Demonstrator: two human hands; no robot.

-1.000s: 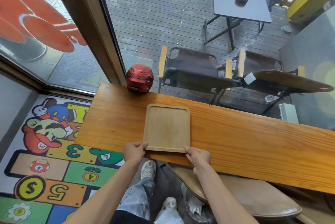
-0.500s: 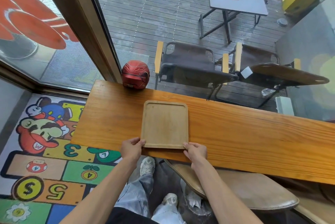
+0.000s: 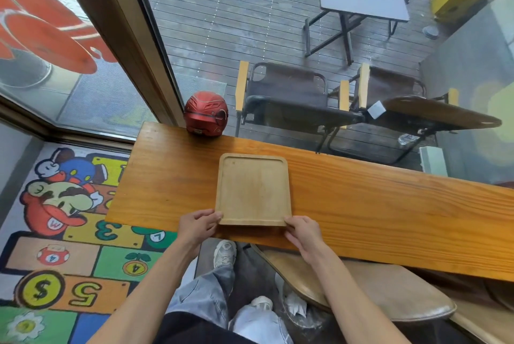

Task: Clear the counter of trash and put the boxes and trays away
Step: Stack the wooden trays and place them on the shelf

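Observation:
A pale wooden tray (image 3: 253,190) with a low rim lies bare on the orange wooden counter (image 3: 361,204), its near edge close to the counter's front. My left hand (image 3: 198,225) grips the tray's near left corner, thumb on the rim. My right hand (image 3: 301,231) grips the near right corner the same way. A shadow shows under the tray's near edge, as if it is slightly raised there.
A red helmet (image 3: 206,114) sits at the counter's far left edge against the window. A wooden stool seat (image 3: 375,291) stands below the counter to my right, with a clear bag (image 3: 299,307) of crumpled paper on the floor. Chairs and a table stand outside the glass.
Both hands keep their hold on the tray's near corners. The tray stays in about the same place on the counter; only the camera has shifted slightly.

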